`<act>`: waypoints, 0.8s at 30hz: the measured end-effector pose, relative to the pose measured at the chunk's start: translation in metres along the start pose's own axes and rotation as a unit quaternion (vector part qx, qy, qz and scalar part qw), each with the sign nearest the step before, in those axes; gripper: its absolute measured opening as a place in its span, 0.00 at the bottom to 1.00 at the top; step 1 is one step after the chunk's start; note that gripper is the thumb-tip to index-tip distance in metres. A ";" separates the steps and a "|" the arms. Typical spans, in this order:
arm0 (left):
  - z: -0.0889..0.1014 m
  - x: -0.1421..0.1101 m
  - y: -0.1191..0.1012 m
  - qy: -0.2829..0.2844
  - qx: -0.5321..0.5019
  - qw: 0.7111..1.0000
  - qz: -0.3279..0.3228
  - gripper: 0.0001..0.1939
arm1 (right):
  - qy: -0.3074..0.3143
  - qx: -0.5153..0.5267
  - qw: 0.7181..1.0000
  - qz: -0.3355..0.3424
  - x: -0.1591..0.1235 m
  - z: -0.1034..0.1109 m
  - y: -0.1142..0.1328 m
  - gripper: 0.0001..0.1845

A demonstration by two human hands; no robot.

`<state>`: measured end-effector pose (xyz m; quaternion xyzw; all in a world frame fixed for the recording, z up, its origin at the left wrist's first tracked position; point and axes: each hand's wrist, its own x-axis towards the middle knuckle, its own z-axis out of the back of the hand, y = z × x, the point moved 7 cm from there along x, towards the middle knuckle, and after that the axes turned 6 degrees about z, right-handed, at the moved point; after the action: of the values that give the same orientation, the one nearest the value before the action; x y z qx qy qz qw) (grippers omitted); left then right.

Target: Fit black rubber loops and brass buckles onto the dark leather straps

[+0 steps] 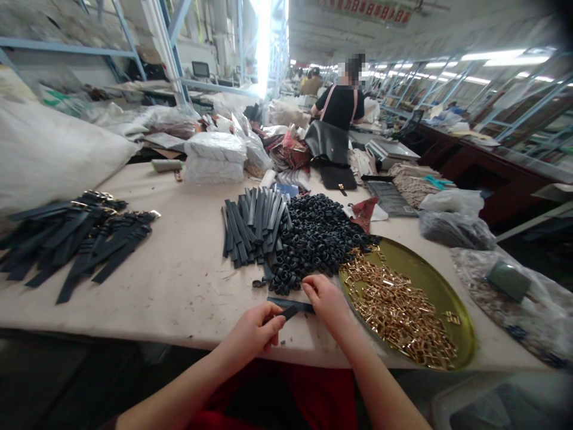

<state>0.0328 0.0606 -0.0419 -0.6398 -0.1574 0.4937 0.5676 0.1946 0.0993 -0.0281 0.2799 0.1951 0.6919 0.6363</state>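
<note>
My left hand (pixel 257 327) pinches a short dark leather strap (pixel 289 313) near the table's front edge, its free end pointing right. Just above the table, my right hand (pixel 326 300) has thumb and fingers pressed together at the near side of a heap of small black strap loops (pixel 317 239); whatever they hold is too small to make out. Another dark strap (pixel 278 301) lies flat between the hands, partly hidden by the right one. Behind it, a stack of loose dark straps (pixel 255 224) touches the loop heap.
On the right, a round gold tray (pixel 432 263) holds many gold buckles (pixel 398 304). Straps with buckles fitted (pixel 80 233) lie piled at the left. Plastic-wrapped packs (pixel 215 156), a black bag (pixel 329 143) and clear bags (pixel 456 218) stand farther back. A person (pixel 340 101) works beyond.
</note>
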 end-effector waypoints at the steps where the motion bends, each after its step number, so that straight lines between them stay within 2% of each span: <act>1: 0.002 0.001 0.002 -0.009 -0.007 1.000 0.003 0.13 | 0.004 -0.015 1.000 0.002 0.006 -0.005 0.000 0.09; 4: 0.003 0.004 0.011 -0.013 -0.026 0.999 0.019 0.13 | 0.018 -0.030 0.999 0.001 0.014 -0.018 0.002 0.08; 7: 0.003 0.008 0.018 -0.016 -0.026 0.999 0.041 0.12 | 0.025 -0.028 0.999 0.007 0.013 -0.021 0.004 0.07; 12: 0.002 0.013 0.010 -0.037 0.003 0.999 0.024 0.12 | 0.016 0.010 1.000 -0.013 0.003 -0.013 -0.003 0.03; 14: 0.001 0.015 0.005 -0.053 0.018 0.998 0.008 0.12 | 0.015 0.066 0.997 -0.042 -0.005 -0.013 -0.005 0.04; 16: 0.001 0.016 -0.001 -0.075 0.033 0.997 -0.014 0.12 | 0.004 0.196 0.977 -0.090 -0.015 -0.015 -0.006 0.07; 19: 0.001 0.015 -0.009 -0.108 0.060 0.991 -0.042 0.12 | -0.020 0.392 0.908 -0.149 -0.030 -0.019 -0.002 0.14; 24: 0.002 0.007 -0.022 -0.140 0.136 0.978 -0.080 0.11 | 0.009 0.485 0.856 -0.177 -0.044 -0.025 0.008 0.13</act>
<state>0.0423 0.0735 -0.0251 -0.4667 -0.2171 0.5480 0.6594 0.1739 0.0574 -0.0482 0.5077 0.5581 0.3871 0.5299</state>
